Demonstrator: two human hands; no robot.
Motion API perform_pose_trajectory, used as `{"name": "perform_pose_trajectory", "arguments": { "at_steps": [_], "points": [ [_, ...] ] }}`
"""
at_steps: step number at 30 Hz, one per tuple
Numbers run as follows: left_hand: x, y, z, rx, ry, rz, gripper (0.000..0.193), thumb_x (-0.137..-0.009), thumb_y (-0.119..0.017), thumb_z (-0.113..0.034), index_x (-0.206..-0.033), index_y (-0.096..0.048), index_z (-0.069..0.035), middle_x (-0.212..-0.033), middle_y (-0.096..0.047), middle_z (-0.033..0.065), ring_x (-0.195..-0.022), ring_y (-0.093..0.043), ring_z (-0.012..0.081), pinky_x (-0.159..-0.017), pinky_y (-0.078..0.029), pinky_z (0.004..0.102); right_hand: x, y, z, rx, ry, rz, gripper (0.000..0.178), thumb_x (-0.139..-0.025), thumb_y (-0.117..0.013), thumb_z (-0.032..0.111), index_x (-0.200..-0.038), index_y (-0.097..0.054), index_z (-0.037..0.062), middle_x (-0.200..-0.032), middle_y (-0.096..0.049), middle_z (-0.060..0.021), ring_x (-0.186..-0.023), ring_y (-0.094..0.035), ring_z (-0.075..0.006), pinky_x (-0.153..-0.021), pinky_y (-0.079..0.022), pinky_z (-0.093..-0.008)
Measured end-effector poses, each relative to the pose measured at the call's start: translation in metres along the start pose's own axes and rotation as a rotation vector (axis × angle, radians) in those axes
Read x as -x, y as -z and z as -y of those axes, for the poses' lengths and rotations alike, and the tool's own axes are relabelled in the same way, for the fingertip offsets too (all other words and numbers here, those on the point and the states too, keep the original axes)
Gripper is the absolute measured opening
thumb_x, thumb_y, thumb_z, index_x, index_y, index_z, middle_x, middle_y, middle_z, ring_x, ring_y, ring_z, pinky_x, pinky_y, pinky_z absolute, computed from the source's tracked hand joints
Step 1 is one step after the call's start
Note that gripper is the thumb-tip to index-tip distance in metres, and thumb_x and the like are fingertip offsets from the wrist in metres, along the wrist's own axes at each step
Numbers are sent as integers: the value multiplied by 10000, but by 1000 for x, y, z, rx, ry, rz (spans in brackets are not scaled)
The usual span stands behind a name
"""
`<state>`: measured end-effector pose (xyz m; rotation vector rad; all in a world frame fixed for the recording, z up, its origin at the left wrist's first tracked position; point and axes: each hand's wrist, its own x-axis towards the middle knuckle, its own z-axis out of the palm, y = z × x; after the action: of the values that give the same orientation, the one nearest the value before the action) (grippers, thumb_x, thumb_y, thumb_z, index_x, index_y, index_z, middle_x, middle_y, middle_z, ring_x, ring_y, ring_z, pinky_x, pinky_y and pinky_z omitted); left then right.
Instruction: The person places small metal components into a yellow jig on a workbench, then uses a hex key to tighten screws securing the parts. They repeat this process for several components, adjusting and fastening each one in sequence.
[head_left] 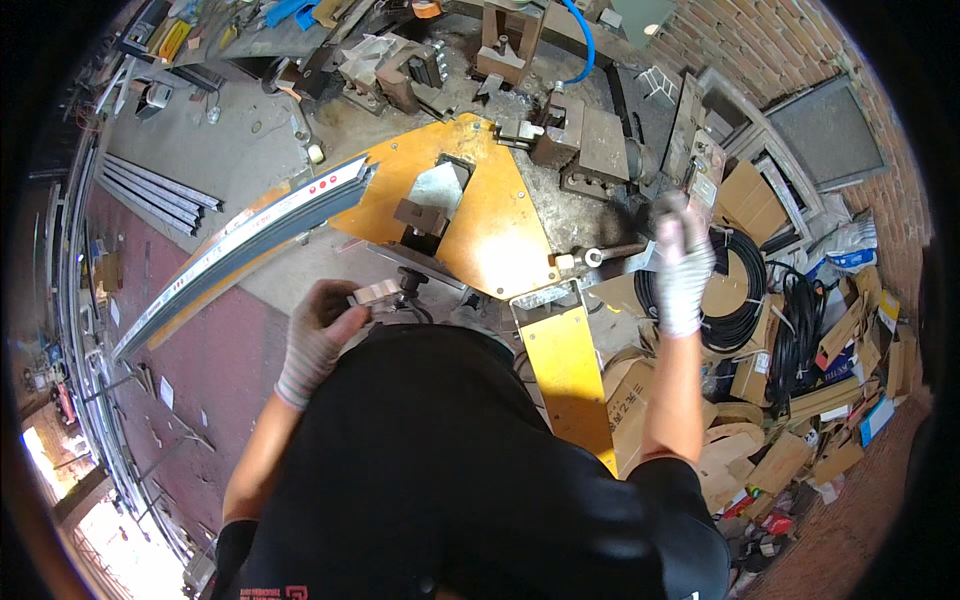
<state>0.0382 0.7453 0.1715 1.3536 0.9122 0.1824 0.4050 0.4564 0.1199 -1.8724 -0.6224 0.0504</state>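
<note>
My left hand, in a dirty striped knit glove, is closed at the end of a short pale block. The block's other end meets a dark round fitting just in front of my body. Over on the right, my right hand, gloved the same way, is raised beside a metal panel with small plates. Its fingertips are dark and smeared by motion, so I cannot make out whether they touch anything. Between the hands lies a yellow machine plate with a brown clamp block.
A long curved metal profile reaches left from the plate. Heavy brown machine blocks stand behind it. A yellow arm juts toward me. On the right are black cable coils and heaped cardboard. Straight bars lie far left.
</note>
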Motion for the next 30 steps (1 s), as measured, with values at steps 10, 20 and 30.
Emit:
{"name": "perform_pose_trajectory", "arguments": {
  "at_steps": [10, 20, 30],
  "points": [
    [-55, -36, -32, -320, 34, 724, 371, -888, -794, -164, -1182, -634, -6, -1045, -697, 56, -987, -659, 131, -925, -530, 299, 130, -130, 112, -29, 168, 532, 468, -841, -756, 147, -1273, -617, 35, -1209, -675, -173, -1110, -654, -363, -978, -529, -423],
    [-125, 86, 18, -429, -902, 284, 461, -843, -781, -83, -1263, -599, -33, -1197, -665, 127, -1129, -646, 253, -1014, -503, 367, 216, -76, 34, 474, -417, -44, 219, -947, -663, 100, -1137, -692, -4, -1069, -709, -178, -945, -687, -270, -868, -542, -344],
    [-193, 198, 52, -1159, -632, 61, 572, -835, -770, -280, -1304, -584, -10, -1161, -655, 236, -1077, -622, 402, -977, -488, 464, 297, -35, 6, 895, -620, -438, 294, -919, -650, 161, -1180, -702, 35, -1254, -625, -205, -1151, -614, -374, -1022, -484, -412]
  ]
}}
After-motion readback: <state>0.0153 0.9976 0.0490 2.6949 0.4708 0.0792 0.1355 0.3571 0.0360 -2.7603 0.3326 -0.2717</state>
